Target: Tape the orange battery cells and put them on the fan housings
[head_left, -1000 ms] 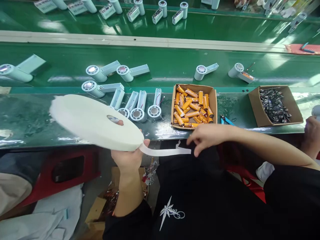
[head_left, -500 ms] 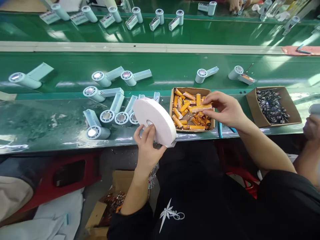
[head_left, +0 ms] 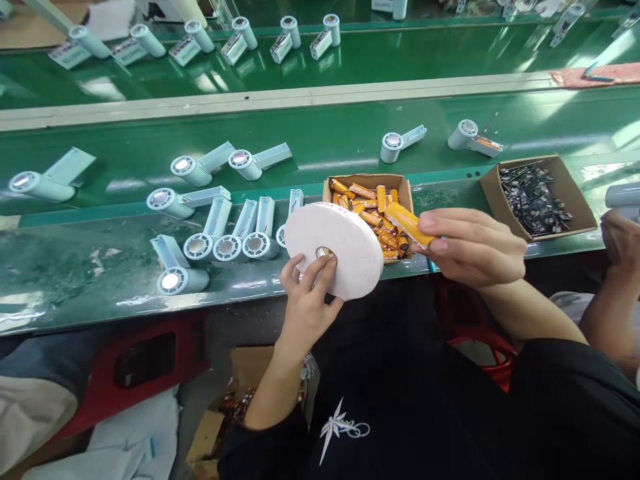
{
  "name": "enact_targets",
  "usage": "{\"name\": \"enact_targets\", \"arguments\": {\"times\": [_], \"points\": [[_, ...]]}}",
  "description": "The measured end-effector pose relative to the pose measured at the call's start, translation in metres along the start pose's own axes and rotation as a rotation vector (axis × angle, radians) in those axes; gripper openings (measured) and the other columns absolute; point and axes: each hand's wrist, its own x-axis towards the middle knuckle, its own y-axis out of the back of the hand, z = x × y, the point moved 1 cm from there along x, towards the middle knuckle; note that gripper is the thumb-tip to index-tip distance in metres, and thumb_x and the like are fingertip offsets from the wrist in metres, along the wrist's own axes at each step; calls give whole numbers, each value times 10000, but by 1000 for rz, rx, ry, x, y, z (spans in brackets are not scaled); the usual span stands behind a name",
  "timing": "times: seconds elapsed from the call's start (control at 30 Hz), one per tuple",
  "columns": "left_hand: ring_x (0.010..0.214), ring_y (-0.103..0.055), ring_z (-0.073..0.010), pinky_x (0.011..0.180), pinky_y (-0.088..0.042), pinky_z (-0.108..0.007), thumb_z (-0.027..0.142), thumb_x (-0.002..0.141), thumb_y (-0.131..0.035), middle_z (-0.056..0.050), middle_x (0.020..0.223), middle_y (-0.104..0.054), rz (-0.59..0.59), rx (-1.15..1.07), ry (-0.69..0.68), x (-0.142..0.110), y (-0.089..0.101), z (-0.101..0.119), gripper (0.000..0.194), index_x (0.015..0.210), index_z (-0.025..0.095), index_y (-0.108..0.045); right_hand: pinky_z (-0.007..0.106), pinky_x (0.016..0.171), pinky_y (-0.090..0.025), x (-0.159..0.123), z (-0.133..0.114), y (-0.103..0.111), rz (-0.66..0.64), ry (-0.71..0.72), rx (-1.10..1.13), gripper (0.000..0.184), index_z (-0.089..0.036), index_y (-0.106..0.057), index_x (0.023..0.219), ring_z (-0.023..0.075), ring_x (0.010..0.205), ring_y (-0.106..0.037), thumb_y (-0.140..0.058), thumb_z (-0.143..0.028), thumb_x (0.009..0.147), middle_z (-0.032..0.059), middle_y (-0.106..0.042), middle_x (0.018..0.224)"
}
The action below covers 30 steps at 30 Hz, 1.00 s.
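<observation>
My left hand (head_left: 310,287) grips a large white roll of tape (head_left: 345,267), with fingers at its centre hole and the thumb by the lower rim. Between the fingers and thumb of my right hand (head_left: 475,247) is an orange-wrapped battery (head_left: 407,223), tilted and raised in front of a cardboard box (head_left: 409,193). Several more orange batteries (head_left: 367,191) with thin wires lie in that box. The tape roll hides part of the box's left side. Left of the roll, several light-blue fan housings (head_left: 260,243) with open handles rest on the bench.
A second cardboard box (head_left: 575,193) of small dark parts with wires stands at the right. More fan housings sit along the green belt (head_left: 320,140) and the far line. A co-worker's hand (head_left: 623,240) holds a light-blue piece at the right edge. Below is a red stool (head_left: 145,360).
My right hand has lifted the orange battery out of the box and brought it nearer to me. My left hand has turned the tape roll so its flat face shows more, shifting it right.
</observation>
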Motion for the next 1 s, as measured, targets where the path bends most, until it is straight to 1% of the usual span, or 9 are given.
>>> {"name": "enact_targets", "arguments": {"times": [0.17, 0.3, 0.43, 0.53, 0.6, 0.67, 0.8, 0.9, 1.0], "points": [[1399, -500, -398, 1174, -498, -585, 93, 851, -780, -133, 1327, -731, -29, -17, -41, 4, 2, 10, 737, 1532, 273, -561, 605, 954, -731, -10, 15, 7, -92, 20, 46, 292, -384, -768, 747, 373, 1042, -823, -964, -596, 789, 37, -833, 916], [1346, -539, -369, 1139, -496, -538, 47, 855, -736, -113, 1303, -760, -16, 10, -89, 9, 7, 14, 752, 1551, 279, -571, 561, 916, -740, -7, 30, 0, -258, 62, 130, 246, -387, -793, 767, 356, 1014, -833, -973, -555, 779, 26, -829, 894], [1287, -558, -363, 1105, -476, -540, 38, 856, -713, -105, 1304, -779, 34, 66, -97, 13, 12, 10, 810, 1609, 287, -553, 595, 1061, -680, -11, 34, -13, -145, 98, 255, 205, -379, -804, 869, 354, 1175, -806, -947, -508, 798, 32, -847, 1035], [1285, -526, -378, 1132, -450, -583, 47, 873, -711, -103, 1340, -781, 42, 136, -104, 15, 15, 4, 826, 1642, 301, -547, 524, 1083, -672, -15, 27, -18, -21, -73, 386, 399, -353, -795, 1213, 317, 1321, -752, -919, -481, 856, 69, -792, 1386], [1301, -481, -382, 1171, -429, -614, 51, 892, -713, -92, 1350, -787, 35, 150, -132, 17, 17, -1, 845, 1669, 326, -530, 450, 1038, -691, -13, 21, -18, -86, -254, 446, 615, -307, -740, 1396, 297, 1307, -760, -949, -479, 844, 106, -762, 1455], [1298, -446, -376, 1206, -405, -635, 54, 908, -727, -76, 1345, -796, 20, 119, -151, 20, 20, -5, 867, 1687, 367, -510, 437, 1003, -706, -4, 17, -12, -215, -391, 459, 706, -250, -751, 1418, 301, 1226, -794, -995, -474, 794, 115, -816, 1334], [1238, -447, -362, 1262, -318, -705, 112, 944, -766, -49, 1364, -794, -39, 114, -161, 25, 22, -6, 869, 1698, 433, -479, 466, 941, -729, 17, 13, 7, -349, -467, 410, 485, -219, -873, 1182, 314, 1056, -829, -1003, -450, 777, 55, -866, 1051], [1152, -453, -352, 1241, -291, -731, 149, 956, -778, -56, 1298, -812, 54, 178, -160, 28, 11, 6, 840, 1690, 438, -490, 487, 951, -727, 17, 15, -1, -226, -429, 445, 454, -223, -877, 1069, 323, 1044, -830, -1034, -473, 724, 53, -861, 1030], [1104, -457, -350, 1175, -331, -688, 233, 934, -840, -93, 1234, -807, 224, 170, -93, 25, -8, 30, 807, 1662, 408, -539, 517, 1000, -713, -6, 22, -34, 134, -355, 559, 583, -302, -811, 1181, 320, 1161, -814, -971, -664, 753, 60, -850, 1170]]}}
